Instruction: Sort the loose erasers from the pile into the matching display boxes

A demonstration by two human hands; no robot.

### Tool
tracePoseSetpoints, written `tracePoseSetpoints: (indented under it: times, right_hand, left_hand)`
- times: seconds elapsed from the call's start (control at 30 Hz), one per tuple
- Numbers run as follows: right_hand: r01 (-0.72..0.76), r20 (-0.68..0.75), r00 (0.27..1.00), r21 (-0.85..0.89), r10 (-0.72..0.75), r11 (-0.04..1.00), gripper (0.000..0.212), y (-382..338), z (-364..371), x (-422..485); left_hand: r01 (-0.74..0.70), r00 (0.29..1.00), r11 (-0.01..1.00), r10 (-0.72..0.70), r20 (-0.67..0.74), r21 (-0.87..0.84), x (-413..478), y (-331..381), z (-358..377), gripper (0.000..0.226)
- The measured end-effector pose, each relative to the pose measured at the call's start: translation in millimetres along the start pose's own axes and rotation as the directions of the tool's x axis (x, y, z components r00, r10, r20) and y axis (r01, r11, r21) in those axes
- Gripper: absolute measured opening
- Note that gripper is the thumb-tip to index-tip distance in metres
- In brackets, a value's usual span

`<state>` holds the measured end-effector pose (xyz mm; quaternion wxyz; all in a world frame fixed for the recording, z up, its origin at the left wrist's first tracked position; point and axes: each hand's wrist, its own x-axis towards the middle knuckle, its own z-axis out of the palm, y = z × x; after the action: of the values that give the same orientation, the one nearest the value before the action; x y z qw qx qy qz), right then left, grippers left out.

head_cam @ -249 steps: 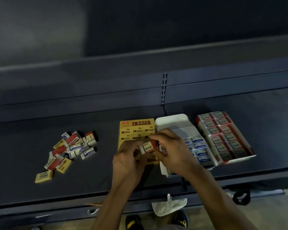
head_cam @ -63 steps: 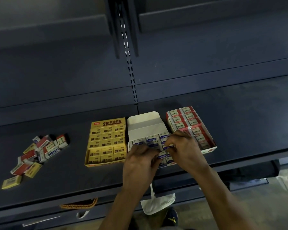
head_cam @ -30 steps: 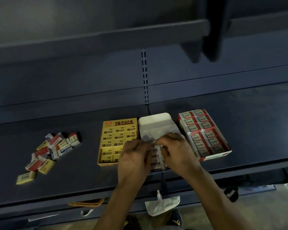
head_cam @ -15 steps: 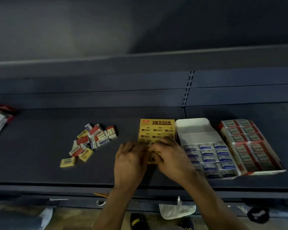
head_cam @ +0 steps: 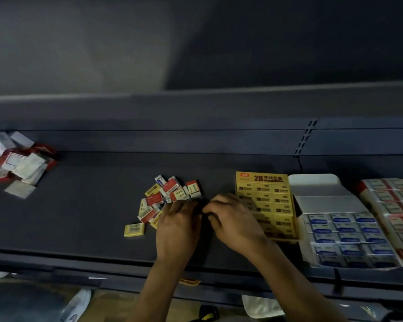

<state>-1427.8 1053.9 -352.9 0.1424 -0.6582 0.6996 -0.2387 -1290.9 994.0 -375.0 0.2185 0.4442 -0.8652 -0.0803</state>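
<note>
Loose erasers (head_cam: 170,198) sit in a mixed pile, red, yellow & blue labels jumbled, roughly mid-shelf, w/ one yellow eraser (head_cam: 134,229) apart at the pile's 7 o'clock. Left hand (head_cam: 177,228) lies over the pile's 5 o'clock edge, fingers curled down into it; right hand (head_cam: 235,224) comes in from 3 o'clock, fingertips meeting the left's. Prob. picking out the next piece, but blur hides whether either hand grips anything: can't tell. Boxes line up at the pile's 3 o'clock so each drop is a short sideways carry: yellow box (head_cam: 262,177) nearest, white box (head_cam: 316,189) w/ blue-label erasers next, red box (head_cam: 362,188) furthest, cut by the frame edge. Shelf (head_cam: 91,217) has bare room btwn pile & yellow box, and wide room toward 9 o'clock; the front lip (head_cam: 79,259) runs close under the wrists. Crumpled wrappers (head_cam: 19,161) lie well apart at 10 o'clock.
</note>
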Motion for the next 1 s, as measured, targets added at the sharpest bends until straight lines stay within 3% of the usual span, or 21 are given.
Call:
tracePoseSetpoints:
  times: [0.13, 0.33, 0.63, 0.83, 1.0]
  right_hand:
    - [-0.032, 0.008, 0.999, -0.019, 0.033, 0.999, 0.034, -8.4, 10.2, 21.2]
    - [-0.049, 0.159, 0.985, -0.110, 0.066, 0.993, 0.063, -12.7, 18.9, 44.5]
    - [-0.095, 0.113, 0.985, -0.249, 0.127, 0.964, 0.047, -13.3, 17.9, 43.7]
    - [-0.090, 0.204, 0.969, -0.220, 0.136, 0.971, 0.070, -11.5, 17.3, 48.1]
    - [-0.101, 0.155, 0.977, -0.277, 0.148, 0.956, 0.048, -8.9, 19.6, 45.9]
  left_hand:
    - [0.022, 0.996, 0.998, -0.027, 0.086, 0.059, 5.4, -22.7, 4.0, 0.035]
    - [0.001, 0.994, 0.999, -0.007, 0.107, 0.051, 6.2, -35.4, 6.0, 0.035]
    - [-0.029, 0.998, 0.999, 0.031, 0.050, -0.035, 8.1, -44.2, 2.3, 0.019]
    - [0.001, 0.999, 1.000, -0.001, 0.040, -0.021, 9.8, -45.7, 6.9, 0.028]
    - [0.036, 0.998, 0.999, -0.034, 0.045, -0.030, 11.1, -44.5, 6.0, 0.020]
